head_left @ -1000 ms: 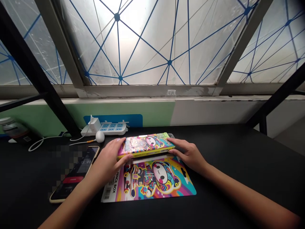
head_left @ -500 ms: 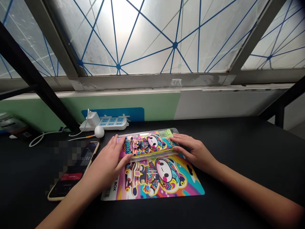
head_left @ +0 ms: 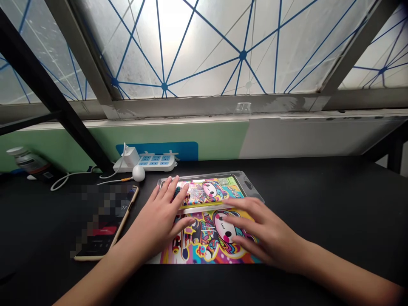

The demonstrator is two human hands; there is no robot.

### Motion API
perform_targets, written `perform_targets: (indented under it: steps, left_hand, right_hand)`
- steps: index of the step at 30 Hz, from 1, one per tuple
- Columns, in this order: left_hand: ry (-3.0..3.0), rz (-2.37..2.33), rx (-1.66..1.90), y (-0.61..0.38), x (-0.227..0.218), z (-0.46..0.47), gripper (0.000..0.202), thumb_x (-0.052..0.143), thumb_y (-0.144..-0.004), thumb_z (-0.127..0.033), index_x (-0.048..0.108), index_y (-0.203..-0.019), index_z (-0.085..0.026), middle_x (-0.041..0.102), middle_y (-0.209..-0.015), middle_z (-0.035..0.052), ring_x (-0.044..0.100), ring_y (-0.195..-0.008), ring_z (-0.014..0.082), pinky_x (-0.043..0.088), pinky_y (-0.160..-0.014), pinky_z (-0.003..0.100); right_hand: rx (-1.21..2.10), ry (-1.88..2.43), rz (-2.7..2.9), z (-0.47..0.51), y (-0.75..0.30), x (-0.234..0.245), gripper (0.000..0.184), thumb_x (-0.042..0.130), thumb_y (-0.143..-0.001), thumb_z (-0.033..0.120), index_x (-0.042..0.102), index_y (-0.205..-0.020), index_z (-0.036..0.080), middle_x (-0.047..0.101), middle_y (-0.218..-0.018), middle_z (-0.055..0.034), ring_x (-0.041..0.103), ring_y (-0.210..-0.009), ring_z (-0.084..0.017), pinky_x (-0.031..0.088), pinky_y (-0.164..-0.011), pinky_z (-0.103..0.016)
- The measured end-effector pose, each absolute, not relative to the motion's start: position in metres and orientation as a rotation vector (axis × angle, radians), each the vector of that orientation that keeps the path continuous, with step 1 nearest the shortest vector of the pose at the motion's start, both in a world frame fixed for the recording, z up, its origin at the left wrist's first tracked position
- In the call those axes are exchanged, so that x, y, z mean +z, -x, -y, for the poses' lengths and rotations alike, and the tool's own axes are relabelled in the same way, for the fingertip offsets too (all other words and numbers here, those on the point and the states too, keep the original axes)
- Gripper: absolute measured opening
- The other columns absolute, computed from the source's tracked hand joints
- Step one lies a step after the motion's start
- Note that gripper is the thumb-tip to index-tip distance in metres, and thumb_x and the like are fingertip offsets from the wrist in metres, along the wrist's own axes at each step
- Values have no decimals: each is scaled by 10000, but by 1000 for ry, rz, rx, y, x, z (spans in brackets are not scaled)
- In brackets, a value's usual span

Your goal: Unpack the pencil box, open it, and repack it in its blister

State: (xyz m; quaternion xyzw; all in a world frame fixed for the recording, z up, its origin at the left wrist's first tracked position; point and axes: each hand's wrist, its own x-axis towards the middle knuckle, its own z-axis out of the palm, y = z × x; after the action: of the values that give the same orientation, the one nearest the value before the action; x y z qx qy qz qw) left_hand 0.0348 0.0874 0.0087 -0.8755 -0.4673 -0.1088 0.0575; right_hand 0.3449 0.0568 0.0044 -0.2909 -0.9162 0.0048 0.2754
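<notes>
A colourful cartoon pencil box (head_left: 207, 193) lies in a clear plastic blister shell (head_left: 251, 187) on the black table. Nearer to me, a printed backing card (head_left: 204, 238) with the same bear-like figure lies flat, its far edge at the shell. My left hand (head_left: 164, 212) rests with spread fingers over the left end of the box and shell. Fingers apart, my right hand (head_left: 267, 233) is over the right part of the card, its index fingertip by the box's near edge. Whether that hand touches the card or hovers, I cannot tell.
Left of the card lies a phone (head_left: 111, 229). Behind it stand a white power strip (head_left: 156, 161) with a plugged-in charger (head_left: 130, 156), a round white object (head_left: 138, 173) on a cable, and a bottle (head_left: 28, 161). Black frame bars rise at both sides, and a window is behind.
My right hand has left the right end of the box and moved toward me, over the card. My left hand has lifted its thumb off the near edge. The view has shifted slightly.
</notes>
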Motion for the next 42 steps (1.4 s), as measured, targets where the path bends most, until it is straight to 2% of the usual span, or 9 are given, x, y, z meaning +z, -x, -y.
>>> perform_targets:
  steps: [8, 12, 16, 19, 22, 27, 31, 36, 42]
  left_hand:
    - [2706, 1433, -295, -35, 4, -93, 518, 425, -1047, -289, 432, -1562, -244, 396, -1632, 157, 325, -1511, 405, 358, -1160, 592]
    - [2678, 1510, -261, -25, 10, -97, 561, 471, -1033, -469, 459, -1551, -255, 414, -1622, 160, 332, -1501, 436, 369, -1152, 600]
    - [2664, 1624, -246, -19, 13, -101, 636, 460, -998, -634, 498, -1526, -282, 418, -1622, 140, 336, -1490, 466, 372, -1129, 645]
    - [2649, 1651, -279, -19, 10, -103, 577, 426, -1026, -599, 528, -1498, -283, 405, -1633, 119, 311, -1507, 449, 339, -1152, 647]
    - [2626, 1640, -301, -23, 8, -102, 574, 414, -1039, -567, 487, -1519, -261, 393, -1640, 123, 302, -1519, 417, 317, -1175, 626]
    - [2600, 1652, -328, -33, 12, -99, 705, 400, -1045, -550, 216, -1643, -225, 352, -1656, 144, 274, -1537, 380, 328, -1172, 604]
    - [2607, 1636, -226, -37, 13, -99, 619, 390, -1051, -546, 329, -1612, -291, 330, -1666, 135, 273, -1530, 415, 331, -1155, 628]
    - [2667, 1647, -210, -33, 13, -102, 525, 311, -1082, -506, 400, -1576, -353, 337, -1666, 95, 264, -1536, 399, 303, -1172, 627]
    - [2778, 1763, -223, -26, 19, -106, 533, 270, -1076, -527, 486, -1530, -349, 319, -1671, 92, 205, -1555, 384, 252, -1186, 647]
  right_hand:
    - [431, 828, 2792, -42, -324, 10, 724, 621, -943, 575, 470, -1534, 185, 397, -1618, -195, 374, -1492, -371, 353, -1187, -570]
    - [593, 854, 2820, -42, -327, 10, 927, 645, -903, 631, 248, -1633, 220, 278, -1665, -168, 300, -1524, -363, 263, -1234, -571]
    - [564, 852, 2724, -41, -333, 15, 729, 673, -896, 607, 521, -1505, 235, 495, -1570, -148, 458, -1444, -336, 310, -1221, -513]
    - [545, 930, 2666, -44, -341, 21, 409, 620, -945, 579, 769, -1102, 232, 729, -1233, -117, 654, -1169, -283, 489, -1031, -425]
    - [456, 1012, 2644, -50, -348, 21, 397, 529, -1006, 546, 751, -973, 218, 718, -970, -91, 662, -911, -237, 523, -836, -383]
    - [342, 1118, 2545, -55, -345, 6, 466, 543, -1004, 519, 615, -1308, 174, 638, -1233, -161, 597, -1109, -300, 520, -928, -448]
    - [404, 1215, 2502, -54, -333, 1, 488, 619, -961, 512, 575, -1303, 167, 583, -1311, -170, 537, -1197, -333, 498, -988, -500]
    - [391, 1319, 2453, -51, -327, 6, 259, 627, -962, 451, 568, -978, 200, 615, -1097, -112, 546, -985, -280, 500, -855, -462]
    - [414, 1195, 2444, -44, -328, 10, 382, 736, -840, 533, 521, -877, 220, 618, -826, -35, 534, -750, -208, 451, -678, -335]
